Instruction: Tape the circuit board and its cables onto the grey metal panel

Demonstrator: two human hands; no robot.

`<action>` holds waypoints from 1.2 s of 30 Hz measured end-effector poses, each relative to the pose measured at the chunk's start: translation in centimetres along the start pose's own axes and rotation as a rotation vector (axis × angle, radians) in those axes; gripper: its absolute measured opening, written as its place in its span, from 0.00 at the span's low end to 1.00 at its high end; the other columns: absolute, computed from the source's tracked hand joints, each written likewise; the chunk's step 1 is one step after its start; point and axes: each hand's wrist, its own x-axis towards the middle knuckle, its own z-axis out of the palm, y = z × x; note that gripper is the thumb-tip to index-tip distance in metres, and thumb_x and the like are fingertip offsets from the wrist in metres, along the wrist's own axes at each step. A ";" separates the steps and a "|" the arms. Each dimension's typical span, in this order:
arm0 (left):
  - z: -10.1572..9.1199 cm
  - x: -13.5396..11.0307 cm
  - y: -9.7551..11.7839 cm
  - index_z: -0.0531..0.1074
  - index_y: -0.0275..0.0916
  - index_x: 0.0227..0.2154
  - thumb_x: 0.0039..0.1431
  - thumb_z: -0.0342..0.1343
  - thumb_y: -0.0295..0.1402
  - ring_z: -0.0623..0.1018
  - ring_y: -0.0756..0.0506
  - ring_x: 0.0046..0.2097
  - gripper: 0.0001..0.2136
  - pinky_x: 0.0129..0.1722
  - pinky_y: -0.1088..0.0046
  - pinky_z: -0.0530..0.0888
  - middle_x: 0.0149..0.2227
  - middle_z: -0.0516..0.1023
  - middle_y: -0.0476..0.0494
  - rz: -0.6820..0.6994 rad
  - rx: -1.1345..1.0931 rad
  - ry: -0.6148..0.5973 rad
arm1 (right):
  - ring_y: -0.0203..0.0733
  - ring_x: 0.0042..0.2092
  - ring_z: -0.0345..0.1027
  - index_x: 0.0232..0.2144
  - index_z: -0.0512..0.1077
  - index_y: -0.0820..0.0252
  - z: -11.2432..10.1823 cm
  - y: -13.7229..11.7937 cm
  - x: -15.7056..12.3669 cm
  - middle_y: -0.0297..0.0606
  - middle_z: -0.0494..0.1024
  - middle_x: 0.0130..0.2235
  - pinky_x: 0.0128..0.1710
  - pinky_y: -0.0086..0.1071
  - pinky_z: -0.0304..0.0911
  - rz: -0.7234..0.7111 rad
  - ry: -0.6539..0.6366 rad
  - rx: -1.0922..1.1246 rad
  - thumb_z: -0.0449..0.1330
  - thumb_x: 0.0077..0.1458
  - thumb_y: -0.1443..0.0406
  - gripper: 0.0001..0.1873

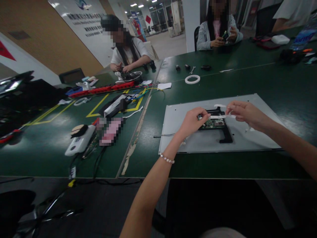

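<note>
Strip [218,117] is running lengthwise, left to right, over the circuit board [210,124]; your left hand [194,120], nearer the board, is pinching 1 end, and your right hand [243,113] is gripping it farther along.

Dim light, glare on tabletop [49,144]

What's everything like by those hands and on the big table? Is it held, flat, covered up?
White strip: pinched by left hand and right hand
Circuit board: uncovered, partly hidden by left hand
Gray panel: lying flat
Tape roll: lying flat
Wrench: lying beside tape roll
Bead bracelet: worn on left wrist
</note>
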 end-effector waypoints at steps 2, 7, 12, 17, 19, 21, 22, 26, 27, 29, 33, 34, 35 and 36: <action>-0.1 0.0 -0.1 0.69 0.39 0.27 0.62 0.50 0.37 0.73 0.50 0.34 0.10 0.35 0.72 0.69 0.31 0.75 0.48 -0.003 -0.003 0.003 | 0.35 0.35 0.65 0.33 0.69 0.58 0.1 0.1 0.0 0.38 0.72 0.39 0.27 0.26 0.59 -0.068 0.001 -0.124 0.65 0.49 0.51 0.18; 0.2 0.0 0.0 0.68 0.39 0.27 0.62 0.51 0.36 0.72 0.50 0.33 0.10 0.33 0.73 0.68 0.30 0.74 0.49 0.006 0.003 0.010 | 0.42 0.40 0.71 0.32 0.70 0.57 -0.2 0.5 0.1 0.37 0.74 0.37 0.38 0.35 0.67 -0.149 0.049 -0.232 0.67 0.46 0.52 0.18; 1.3 -0.5 1.4 0.67 0.38 0.24 0.63 0.50 0.36 0.70 0.50 0.30 0.12 0.32 0.73 0.67 0.26 0.72 0.49 -0.008 0.074 0.063 | 0.41 0.39 0.71 0.34 0.71 0.58 -1.6 0.6 0.2 0.38 0.75 0.37 0.38 0.34 0.66 -0.184 0.059 -0.312 0.67 0.46 0.51 0.19; 2.5 -1.3 3.8 0.67 0.38 0.24 0.62 0.50 0.36 0.71 0.51 0.30 0.12 0.31 0.75 0.66 0.28 0.73 0.49 -0.054 0.044 0.021 | 0.38 0.33 0.67 0.34 0.72 0.59 -3.0 0.4 0.4 0.39 0.74 0.35 0.34 0.32 0.61 -0.243 0.110 -0.533 0.62 0.51 0.49 0.20; 2.8 -1.6 4.6 0.68 0.38 0.24 0.62 0.50 0.36 0.70 0.52 0.28 0.12 0.30 0.75 0.65 0.26 0.73 0.50 -0.108 0.030 -0.002 | 0.38 0.34 0.66 0.34 0.73 0.59 -3.4 0.3 0.5 0.40 0.74 0.36 0.33 0.32 0.59 -0.271 0.126 -0.614 0.60 0.53 0.48 0.20; 3.2 -1.9 5.2 0.69 0.38 0.24 0.63 0.49 0.37 0.70 0.52 0.26 0.13 0.28 0.76 0.64 0.23 0.72 0.51 -0.173 0.046 -0.009 | 0.36 0.32 0.64 0.34 0.73 0.59 -3.7 0.2 0.5 0.39 0.73 0.34 0.32 0.31 0.56 -0.265 0.113 -0.677 0.55 0.56 0.47 0.22; 3.4 -2.1 5.4 0.70 0.38 0.24 0.62 0.49 0.37 0.70 0.52 0.25 0.13 0.27 0.76 0.63 0.22 0.72 0.51 -0.201 0.069 -0.016 | 0.35 0.30 0.62 0.34 0.73 0.59 -3.8 0.2 0.5 0.38 0.73 0.32 0.31 0.31 0.55 -0.249 0.096 -0.703 0.52 0.58 0.47 0.23; 4.2 -2.5 5.6 0.74 0.38 0.26 0.61 0.50 0.36 0.71 0.50 0.25 0.12 0.27 0.74 0.63 0.22 0.75 0.49 -0.257 0.222 -0.074 | 0.34 0.27 0.61 0.33 0.71 0.61 -4.1 0.1 0.3 0.36 0.69 0.26 0.31 0.31 0.53 -0.168 -0.009 -0.745 0.45 0.63 0.49 0.25; 4.4 -2.6 5.6 0.75 0.38 0.26 0.61 0.50 0.36 0.72 0.50 0.25 0.12 0.27 0.74 0.63 0.23 0.75 0.48 -0.261 0.259 -0.085 | 0.34 0.28 0.63 0.33 0.70 0.61 -4.1 0.1 0.2 0.37 0.70 0.27 0.31 0.31 0.54 -0.146 -0.035 -0.716 0.44 0.64 0.50 0.24; 4.6 -2.6 5.4 0.76 0.38 0.27 0.61 0.50 0.37 0.73 0.49 0.26 0.13 0.27 0.73 0.64 0.24 0.76 0.47 -0.262 0.320 -0.099 | 0.35 0.29 0.66 0.34 0.67 0.62 -4.0 0.1 0.0 0.39 0.73 0.31 0.31 0.31 0.56 -0.074 -0.104 -0.602 0.44 0.64 0.50 0.23; 4.8 -2.5 5.2 0.78 0.38 0.28 0.61 0.50 0.37 0.75 0.46 0.29 0.13 0.30 0.71 0.68 0.26 0.78 0.44 -0.293 0.391 -0.130 | 0.40 0.29 0.70 0.39 0.62 0.62 -3.4 0.2 -0.5 0.43 0.75 0.32 0.32 0.34 0.61 0.086 -0.262 -0.399 0.43 0.62 0.48 0.23; 4.8 -2.5 5.1 0.78 0.38 0.29 0.61 0.50 0.37 0.76 0.46 0.30 0.13 0.31 0.71 0.69 0.26 0.78 0.44 -0.304 0.403 -0.142 | 0.41 0.30 0.71 0.40 0.62 0.62 -3.3 0.2 -0.6 0.44 0.75 0.33 0.34 0.35 0.63 0.104 -0.290 -0.382 0.43 0.62 0.47 0.24; 4.8 -2.4 5.1 0.78 0.38 0.29 0.61 0.50 0.37 0.76 0.45 0.30 0.13 0.32 0.70 0.70 0.27 0.79 0.44 -0.313 0.411 -0.155 | 0.42 0.32 0.72 0.40 0.61 0.62 -3.1 0.2 -0.6 0.44 0.76 0.33 0.36 0.36 0.64 0.112 -0.309 -0.370 0.44 0.61 0.46 0.24; 4.9 -2.4 5.1 0.78 0.38 0.30 0.61 0.50 0.38 0.77 0.45 0.31 0.13 0.33 0.70 0.71 0.27 0.79 0.43 -0.318 0.417 -0.166 | 0.43 0.33 0.73 0.40 0.61 0.62 -2.9 0.1 -0.7 0.44 0.76 0.35 0.38 0.37 0.64 0.115 -0.324 -0.360 0.45 0.61 0.46 0.24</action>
